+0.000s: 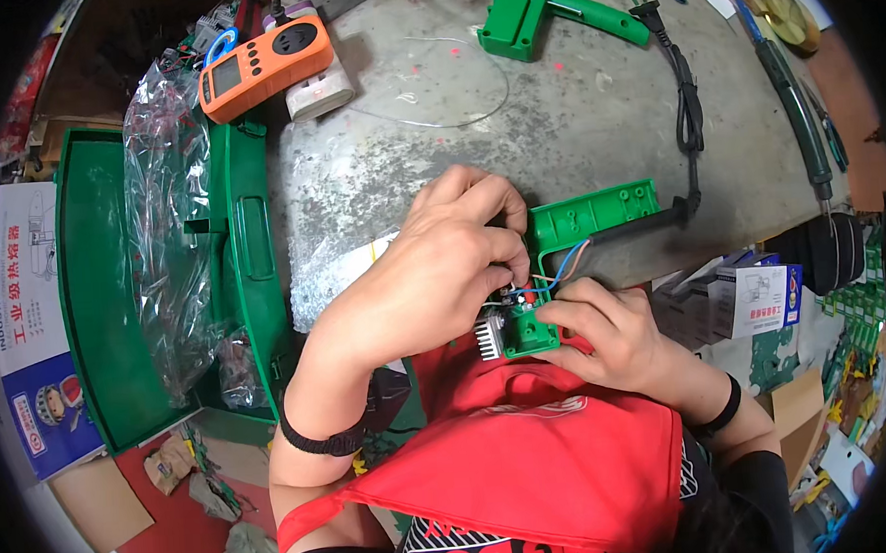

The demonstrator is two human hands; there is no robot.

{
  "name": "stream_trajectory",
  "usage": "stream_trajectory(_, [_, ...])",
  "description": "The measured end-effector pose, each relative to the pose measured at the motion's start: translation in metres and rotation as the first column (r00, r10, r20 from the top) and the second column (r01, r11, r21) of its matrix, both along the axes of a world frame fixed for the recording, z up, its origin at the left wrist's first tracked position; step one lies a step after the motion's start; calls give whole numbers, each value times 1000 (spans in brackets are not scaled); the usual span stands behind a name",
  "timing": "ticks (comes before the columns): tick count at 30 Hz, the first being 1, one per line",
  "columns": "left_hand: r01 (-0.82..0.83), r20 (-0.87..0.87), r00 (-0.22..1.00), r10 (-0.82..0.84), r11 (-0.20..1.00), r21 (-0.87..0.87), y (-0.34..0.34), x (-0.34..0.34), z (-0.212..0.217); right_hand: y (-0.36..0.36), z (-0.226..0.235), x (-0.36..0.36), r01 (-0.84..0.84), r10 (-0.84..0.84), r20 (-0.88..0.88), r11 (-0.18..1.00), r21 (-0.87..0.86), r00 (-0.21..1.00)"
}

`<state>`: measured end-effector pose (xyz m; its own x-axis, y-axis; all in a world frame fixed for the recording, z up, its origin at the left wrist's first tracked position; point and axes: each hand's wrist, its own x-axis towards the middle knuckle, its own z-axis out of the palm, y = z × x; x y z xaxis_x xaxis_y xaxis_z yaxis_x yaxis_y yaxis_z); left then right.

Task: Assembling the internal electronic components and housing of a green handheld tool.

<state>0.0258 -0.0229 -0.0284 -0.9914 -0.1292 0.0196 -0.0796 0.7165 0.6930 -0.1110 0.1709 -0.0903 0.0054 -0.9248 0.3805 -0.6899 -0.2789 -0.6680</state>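
Observation:
At the table's near edge lies a green plastic tool housing (532, 340) with its inside showing. A finned silver heat sink (489, 336) sits at its left side, and small electronic parts (526, 299) are inside. My left hand (456, 241) reaches over the housing with its fingertips pinched among these parts; what they grip is hidden. My right hand (606, 328) holds the housing by its right side. A blue wire (567, 262) and a brown one run from a black power cable (641, 223) into it, beside the green handle part (600, 213).
A green tool case (250, 226) with clear plastic wrap (170, 221) stands at left. Behind it is an orange power meter (267, 68). Another green tool housing (515, 17) lies at the back. A soldering iron (796, 123) is at right, above printed cartons (740, 296).

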Motion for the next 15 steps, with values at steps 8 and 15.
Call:
stream_trajectory(8, [19, -8, 1000, -19, 999, 31, -3, 1, -3, -2, -2, -2, 9, -9, -6, 1000, -17, 1000])
stream_trajectory(15, [46, -50, 998, -44, 998, 40, -6, 0, -6, -1, -4, -2, 11, -11, 2, 1000, 23, 1000])
